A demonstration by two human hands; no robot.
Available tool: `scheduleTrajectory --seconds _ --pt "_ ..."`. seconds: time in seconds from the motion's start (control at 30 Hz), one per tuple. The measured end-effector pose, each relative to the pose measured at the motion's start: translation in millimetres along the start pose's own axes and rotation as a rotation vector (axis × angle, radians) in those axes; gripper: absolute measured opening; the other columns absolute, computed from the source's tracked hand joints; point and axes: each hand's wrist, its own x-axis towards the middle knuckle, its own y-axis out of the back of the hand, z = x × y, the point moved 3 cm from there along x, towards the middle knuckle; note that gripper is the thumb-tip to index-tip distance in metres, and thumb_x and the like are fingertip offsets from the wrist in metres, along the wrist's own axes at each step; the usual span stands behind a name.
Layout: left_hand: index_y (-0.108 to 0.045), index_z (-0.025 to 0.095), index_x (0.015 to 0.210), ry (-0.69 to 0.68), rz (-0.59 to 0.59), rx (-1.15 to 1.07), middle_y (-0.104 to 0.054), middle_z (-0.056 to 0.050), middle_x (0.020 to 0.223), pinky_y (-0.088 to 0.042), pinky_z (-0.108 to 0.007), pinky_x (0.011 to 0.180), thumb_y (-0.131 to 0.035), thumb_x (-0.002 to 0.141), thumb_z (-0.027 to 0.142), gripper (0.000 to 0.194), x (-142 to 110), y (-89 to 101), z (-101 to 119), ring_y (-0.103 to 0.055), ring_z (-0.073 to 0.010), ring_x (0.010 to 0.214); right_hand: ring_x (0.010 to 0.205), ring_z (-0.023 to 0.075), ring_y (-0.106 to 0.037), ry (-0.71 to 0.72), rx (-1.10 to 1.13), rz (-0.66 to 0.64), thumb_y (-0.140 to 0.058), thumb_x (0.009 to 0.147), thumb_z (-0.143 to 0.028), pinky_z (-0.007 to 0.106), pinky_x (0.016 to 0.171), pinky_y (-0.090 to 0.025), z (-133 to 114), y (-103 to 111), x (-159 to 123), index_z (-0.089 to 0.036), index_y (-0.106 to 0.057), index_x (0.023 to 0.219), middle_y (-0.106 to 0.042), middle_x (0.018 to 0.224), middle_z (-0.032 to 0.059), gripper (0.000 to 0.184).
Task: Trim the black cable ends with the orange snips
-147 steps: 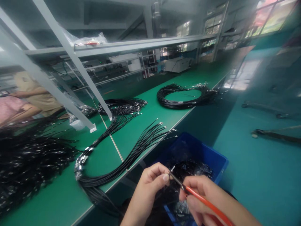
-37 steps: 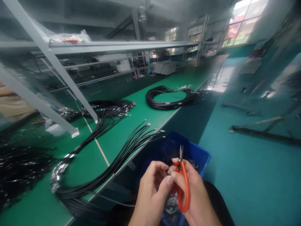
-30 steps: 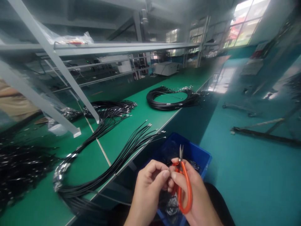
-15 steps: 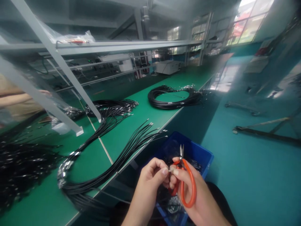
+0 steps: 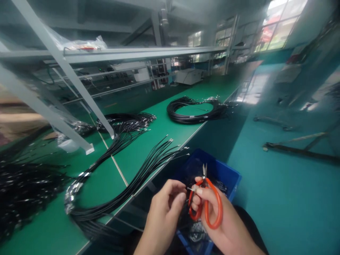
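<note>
My right hand (image 5: pixel 220 226) grips orange-handled snips (image 5: pixel 208 207), blades pointing up, and its thumb and forefinger pinch a small metal tip (image 5: pixel 191 189). My left hand (image 5: pixel 164 212) is just to the left, fingers curled and pinched close to that tip; what it holds is too small to name. Both hands hover over a blue bin (image 5: pixel 228 179) holding dark wire pieces and silvery bits. A bundle of black cables (image 5: pixel 138 170) with metal ends lies across the green bench (image 5: pixel 138 148) to the left.
A coil of black cables (image 5: pixel 196 109) lies farther along the bench, another bundle (image 5: pixel 124 124) by a slanted grey frame post (image 5: pixel 69 81). A dense pile of black wires (image 5: pixel 23 187) fills the left. Another person's arm (image 5: pixel 18 117) shows at far left. Teal floor lies right.
The snips have turned from pointing at my left fingers to standing upright in my right hand. In the last half second my two hands have drawn slightly apart.
</note>
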Motion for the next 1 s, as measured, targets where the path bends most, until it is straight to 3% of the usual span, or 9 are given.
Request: scheduleTrajectory --seconds 0.1,0.27,0.43,0.5,0.6,0.8,1.0 --pt "-0.057 0.019 0.084 0.084 -0.136 -0.241 -0.065 0.0 0.076 -0.046 -0.022 0.065 -0.054 0.083 0.019 0.003 -4 -11.4 -3 -0.06 -0.0146 0.069 0.051 0.0101 -0.05 0.007 -0.075 -0.015 -0.062 0.077 -0.015 0.02 0.049 -0.041 -1 0 -2 -0.017 -0.057 0.093 -0.059 0.06 -0.0008 0.018" --pt "-0.062 0.015 0.079 0.106 -0.076 -0.24 -0.059 0.001 0.069 -0.039 -0.021 0.061 -0.058 0.08 0.019 0.005 2 -7.2 -5 -0.052 -0.0125 0.065 0.048 0.0091 -0.05 0.224 -0.366 0.088 -0.071 0.071 -0.018 0.018 0.045 -0.039 -19 18 5 -0.02 -0.057 0.095 -0.059 0.061 -0.0046 0.028" --pt "-0.063 0.014 0.079 0.118 -0.094 -0.31 -0.057 0.001 0.068 -0.036 -0.02 0.056 -0.059 0.081 0.025 0.011 14 6.7 -1 -0.046 -0.0103 0.06 0.044 0.0079 -0.048 0.162 -0.437 0.305 -0.069 0.076 -0.016 0.016 0.039 -0.036 -10 87 32 -0.018 -0.057 0.091 -0.053 0.057 -0.0076 0.019" --pt "-0.063 0.014 0.079 0.112 -0.107 -0.317 -0.056 0.002 0.066 -0.033 -0.019 0.053 -0.059 0.081 0.024 0.011 15 7.1 1 -0.044 -0.0094 0.058 0.048 0.0078 -0.051 0.091 -0.429 0.421 -0.058 0.087 -0.021 0.019 0.042 -0.043 5 117 42 -0.015 -0.057 0.095 -0.057 0.072 -0.0035 0.011" --pt "-0.063 0.014 0.079 0.11 -0.123 -0.31 -0.056 0.002 0.066 -0.032 -0.018 0.051 -0.06 0.081 0.025 0.011 13 4.3 2 -0.042 -0.0086 0.057 0.069 0.0146 -0.061 -0.049 -0.381 0.516 -0.056 0.089 -0.027 0.029 0.057 -0.053 31 142 56 -0.015 -0.056 0.105 -0.061 0.094 0.0036 0.02" --pt "-0.062 0.015 0.077 0.15 -0.14 -0.33 -0.056 0.002 0.067 -0.031 -0.017 0.051 -0.061 0.081 0.026 0.012 10 0.7 1 -0.04 -0.0079 0.057 0.085 0.0197 -0.061 -0.197 -0.299 0.522 -0.056 0.088 -0.027 0.037 0.07 -0.054 70 142 76 -0.016 -0.055 0.11 -0.059 0.107 0.0068 0.025" --pt "-0.063 0.014 0.077 0.168 -0.123 -0.335 -0.055 0.002 0.063 -0.03 -0.017 0.048 -0.063 0.079 0.027 0.013 10 1.4 -4 -0.039 -0.0073 0.054 0.083 0.0195 -0.061 -0.102 -0.285 0.493 -0.056 0.088 -0.028 0.037 0.068 -0.054 80 132 80 -0.016 -0.054 0.112 -0.059 0.107 0.0066 0.027"
